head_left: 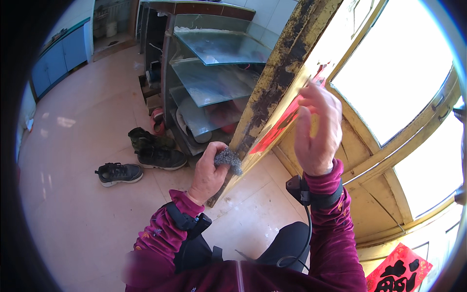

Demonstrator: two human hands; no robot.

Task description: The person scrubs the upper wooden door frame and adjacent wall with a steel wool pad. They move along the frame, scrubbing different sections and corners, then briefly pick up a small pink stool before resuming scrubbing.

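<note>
My left hand grips a grey steel wool scourer and holds it against the lower part of a worn door edge. Yellow paint on that edge is patchy, with dark areas showing through. My right hand is raised beside the face of the door, its fingers apart and slightly blurred, with nothing seen in it. Behind its fingers a red paper strip with dark writing is stuck to the door. Whether the right fingertips touch the door cannot be told.
Left of the door stands a corner shelf unit with glass shelves. Dark shoes and a red shoe lie on the tiled floor. Yellow-framed window panels rise at right, above a red paper sheet. Blue cabinets stand far left.
</note>
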